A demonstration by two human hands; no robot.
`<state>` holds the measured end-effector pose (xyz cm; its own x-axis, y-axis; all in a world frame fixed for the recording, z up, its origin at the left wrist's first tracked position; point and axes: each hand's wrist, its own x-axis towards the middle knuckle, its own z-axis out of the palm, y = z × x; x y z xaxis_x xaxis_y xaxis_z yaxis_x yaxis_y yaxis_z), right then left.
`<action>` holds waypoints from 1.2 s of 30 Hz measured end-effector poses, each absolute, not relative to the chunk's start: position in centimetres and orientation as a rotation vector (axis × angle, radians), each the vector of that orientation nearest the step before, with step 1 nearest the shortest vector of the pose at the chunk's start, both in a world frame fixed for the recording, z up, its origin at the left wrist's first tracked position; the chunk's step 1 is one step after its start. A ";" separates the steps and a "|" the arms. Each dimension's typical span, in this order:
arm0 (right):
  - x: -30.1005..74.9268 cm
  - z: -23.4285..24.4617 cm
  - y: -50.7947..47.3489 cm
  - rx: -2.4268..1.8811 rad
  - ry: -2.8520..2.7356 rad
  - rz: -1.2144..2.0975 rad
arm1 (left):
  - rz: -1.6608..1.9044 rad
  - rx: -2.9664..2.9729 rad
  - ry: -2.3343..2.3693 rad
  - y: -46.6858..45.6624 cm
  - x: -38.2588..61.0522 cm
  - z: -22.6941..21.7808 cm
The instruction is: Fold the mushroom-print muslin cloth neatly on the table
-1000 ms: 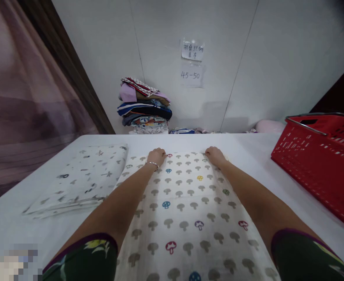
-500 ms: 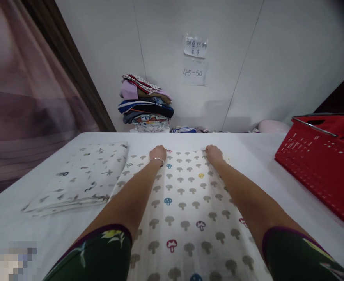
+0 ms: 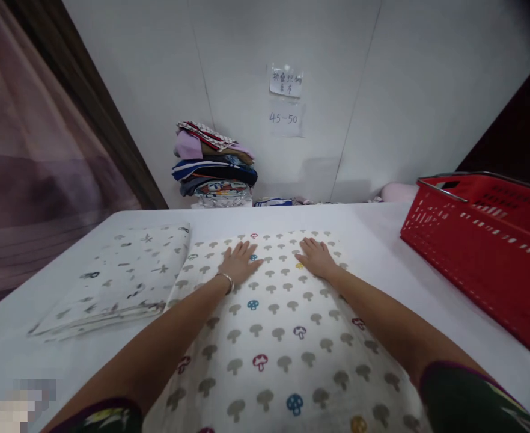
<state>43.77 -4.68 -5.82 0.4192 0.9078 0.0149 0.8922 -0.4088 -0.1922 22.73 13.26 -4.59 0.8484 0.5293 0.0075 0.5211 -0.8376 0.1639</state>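
A white cloth (image 3: 274, 325) printed with grey and coloured mushrooms is spread over the table in front of me, running down past the bottom of the view. My left hand (image 3: 240, 263) lies flat on its far part, fingers spread, with a bracelet at the wrist. To the right, my right hand (image 3: 316, 257) also rests palm down on the cloth, fingers apart. Neither hand grips anything. Beside the mushroom cloth on the left is a folded white cloth (image 3: 125, 270) with small dark prints; their edges meet or overlap slightly.
A red plastic basket (image 3: 481, 252) with metal handles stands on the right of the white table (image 3: 373, 240). Behind the table rises a stack of folded fabrics (image 3: 215, 165) against the wall. A pinkish curtain (image 3: 44, 180) hangs at the left.
Both hands have let go of the cloth's far edge, opened, and moved slightly back toward me onto its surface. The view has shifted a little to the right.
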 end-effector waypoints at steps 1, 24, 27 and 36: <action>43.5 -5.7 -4.6 -2.522 -1.576 0.187 | 0.003 2.834 0.851 13.4 22.8 -4.6; 41.7 -4.0 -27.8 -2.249 -0.720 0.196 | 0.072 2.896 0.826 4.4 15.0 -3.3; 41.1 -3.9 -29.8 -2.383 -0.673 0.220 | 0.097 2.894 0.615 0.4 15.6 -3.1; 40.1 -1.8 -27.8 -2.669 -0.840 0.112 | 0.265 2.567 0.263 -10.1 23.5 -1.5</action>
